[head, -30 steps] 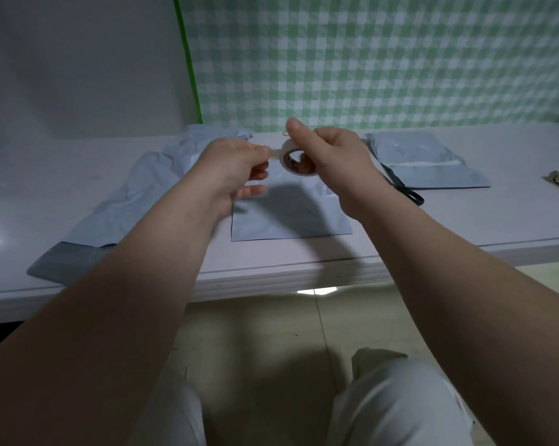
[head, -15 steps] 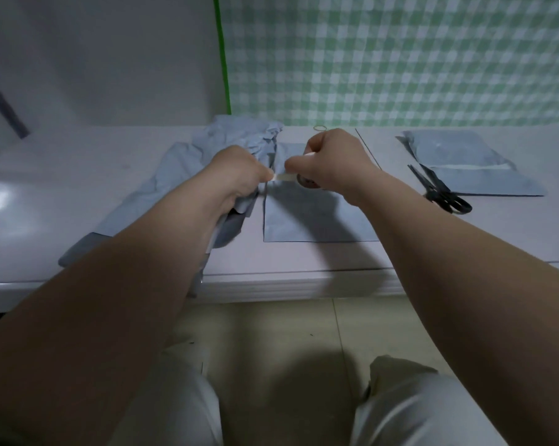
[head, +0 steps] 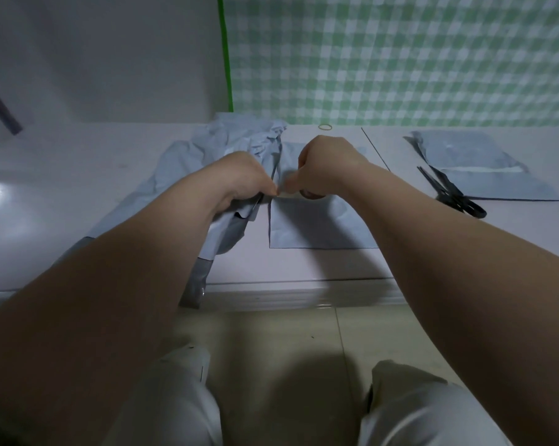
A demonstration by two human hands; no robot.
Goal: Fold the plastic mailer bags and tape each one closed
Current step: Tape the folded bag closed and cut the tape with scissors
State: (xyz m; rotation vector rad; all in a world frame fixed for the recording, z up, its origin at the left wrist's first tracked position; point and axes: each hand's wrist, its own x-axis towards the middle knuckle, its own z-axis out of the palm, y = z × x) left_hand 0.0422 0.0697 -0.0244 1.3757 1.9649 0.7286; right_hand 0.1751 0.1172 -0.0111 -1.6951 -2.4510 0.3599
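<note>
Pale trousers [head: 416, 410] cover our knees at the bottom of the view, over a tiled floor [head: 271, 329], nearer to us than the folded mailer [head: 320, 226]. That mailer lies flat on the pale table [head: 303, 265], close to its front edge, and we place everything else by it. Both our forearms reach across the table edge and meet above the folded mailer's upper left corner. Our left hand [head: 242, 178] has its fingers curled, thumb and forefinger pressed together on what looks like the tape end [head: 281, 197], a thin pale sliver just over that corner. Our right hand [head: 328, 165], its thumb tip almost touching the left one, is curled around the tape roll [head: 310, 195]. Only a dark arc of the roll shows beneath the palm, just above the mailer's top edge. Left of the folded mailer, just beside it, sprawls a crumpled pile of unfolded mailers [head: 188, 156], one grey end hanging over the table's front. Right of the folded mailer, well apart, black scissors [head: 451, 194] lie with their blades over a finished mailer [head: 484, 175] that has a pale strip across it. Beyond the folded mailer, by the wall, a rubber band [head: 325, 126] lies flat. Behind that rises green-checked cloth [head: 400, 59], edged by a green strip [head: 225, 49].
</note>
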